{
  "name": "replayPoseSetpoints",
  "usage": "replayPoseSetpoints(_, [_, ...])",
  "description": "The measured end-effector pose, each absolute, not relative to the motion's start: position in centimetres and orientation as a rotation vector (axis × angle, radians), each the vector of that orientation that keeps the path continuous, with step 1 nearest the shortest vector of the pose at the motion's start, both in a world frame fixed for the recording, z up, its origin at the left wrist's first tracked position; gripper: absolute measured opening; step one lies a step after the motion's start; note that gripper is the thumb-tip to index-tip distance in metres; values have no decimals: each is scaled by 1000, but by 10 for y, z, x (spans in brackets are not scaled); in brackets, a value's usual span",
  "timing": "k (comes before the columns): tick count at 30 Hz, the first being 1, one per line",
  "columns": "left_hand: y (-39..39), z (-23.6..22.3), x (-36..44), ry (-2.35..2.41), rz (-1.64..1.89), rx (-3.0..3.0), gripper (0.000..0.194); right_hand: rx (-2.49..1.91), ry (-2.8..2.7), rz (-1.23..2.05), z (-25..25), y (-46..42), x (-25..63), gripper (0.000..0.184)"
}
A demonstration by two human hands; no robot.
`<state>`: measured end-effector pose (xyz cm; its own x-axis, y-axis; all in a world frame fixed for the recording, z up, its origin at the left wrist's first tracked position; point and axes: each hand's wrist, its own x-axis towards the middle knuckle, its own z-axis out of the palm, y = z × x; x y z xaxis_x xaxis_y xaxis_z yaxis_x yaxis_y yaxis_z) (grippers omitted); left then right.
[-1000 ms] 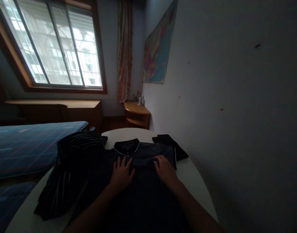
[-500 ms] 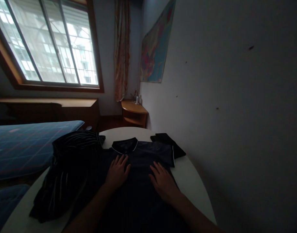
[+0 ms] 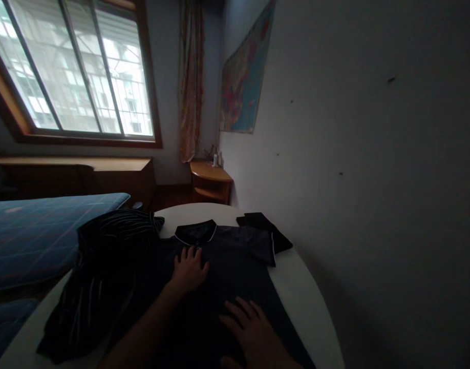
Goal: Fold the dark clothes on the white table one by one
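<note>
A dark navy polo shirt [image 3: 235, 277] with white-edged collar and sleeve trim lies spread on a round white table [image 3: 307, 302], its collar at the far side. My left hand [image 3: 189, 271] rests flat on the chest just below the collar, fingers spread. Lower down, over the right part of the shirt's body, my right hand [image 3: 252, 330] is open with fingers apart; whether it presses on the cloth is hard to tell in the dim light. Neither hand grips the fabric. The shirt's lower end runs out of view.
Black striped clothing [image 3: 104, 266] is heaped on the table's left side. A folded black garment [image 3: 263, 228] lies at the back right, by the sleeve. A blue checked mattress [image 3: 39, 236] stands to the left, a wall [image 3: 373, 230] to the right, and a small corner shelf [image 3: 212, 174] behind.
My right hand has slid from the shirt's upper right chest down toward me. My left hand stays near the collar. The view has turned slightly to the right.
</note>
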<state>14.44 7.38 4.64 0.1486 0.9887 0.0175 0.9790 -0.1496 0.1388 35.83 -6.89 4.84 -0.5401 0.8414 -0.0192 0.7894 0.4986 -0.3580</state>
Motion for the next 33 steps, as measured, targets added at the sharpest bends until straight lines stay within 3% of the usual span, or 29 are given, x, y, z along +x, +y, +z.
replayPoseSetpoints(3, [73, 47, 155, 2103, 274, 2277, 57, -1618, -2393, 381, 82, -42, 351, 42])
replayPoseSetpoints(6, [73, 40, 158, 2177, 464, 2291, 52, -1699, -2232, 187, 102, 10, 358, 44])
replayPoseSetpoints(10, [77, 31, 153, 1918, 669, 2551, 53, -1721, -2196, 47, 90, 73, 382, 54])
replayPoseSetpoints(16, [85, 23, 152, 1900, 470, 2442, 55, -1843, -2136, 63, 48, 93, 409, 52])
replayPoseSetpoints(24, [86, 24, 154, 1917, 373, 2440, 58, -2220, -1585, -213, 40, 103, 442, 58])
replayPoseSetpoints(30, [85, 27, 154, 1919, 347, 2449, 59, -2070, -1554, -159, 34, 106, 449, 35])
replayPoseSetpoints(33, [85, 27, 154, 1916, 330, 2442, 59, -1924, -1565, -86, 36, 108, 451, 33])
